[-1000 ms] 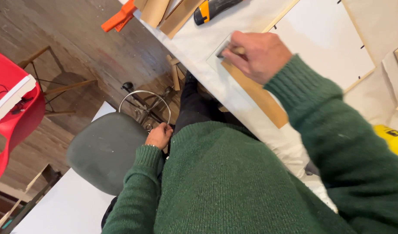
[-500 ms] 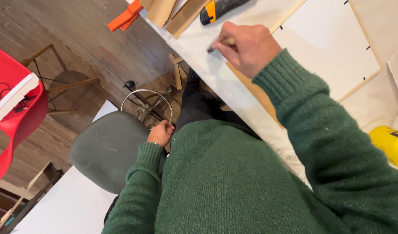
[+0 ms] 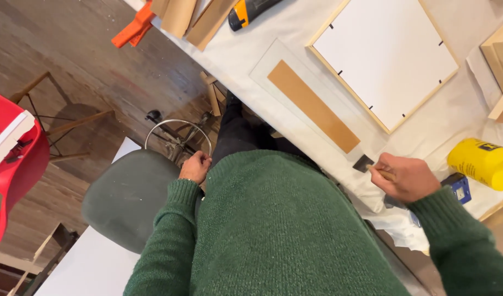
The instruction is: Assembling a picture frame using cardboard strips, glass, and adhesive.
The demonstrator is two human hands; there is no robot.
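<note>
- Your right hand grips a small brush, its bristles touching the near end of the brown strip on the white table.
- Your left hand is clenched beside the grey stool.
- This looks like brushing the strip; next, likely a steady stroke along it.
</note>
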